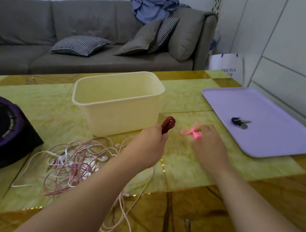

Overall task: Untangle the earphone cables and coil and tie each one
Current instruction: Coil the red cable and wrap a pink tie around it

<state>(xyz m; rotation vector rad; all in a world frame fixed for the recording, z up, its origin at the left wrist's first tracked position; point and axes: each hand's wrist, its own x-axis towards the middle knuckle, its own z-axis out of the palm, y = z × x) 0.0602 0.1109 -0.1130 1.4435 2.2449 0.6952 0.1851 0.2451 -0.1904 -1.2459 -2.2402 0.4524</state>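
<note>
Near table top [184,170]: glossy yellow-green marble-look tiles, brown bands; grey fabric sofa [83,21] far behind.
Left hand [150,140]: fingers curled round coiled dark-red cable [169,124], just right of cream plastic tub [121,115].
Right hand [210,141]: fingertips on pink rubbery tie [190,131] lying on table; can't tell if gripping.
Tangled cables [76,162]: thin pink and white, near left.
Tray [271,143]: flat lilac, right; keys [239,122] on it.

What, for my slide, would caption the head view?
Left hand holds a coiled red cable; right hand touches pink tie.
</note>
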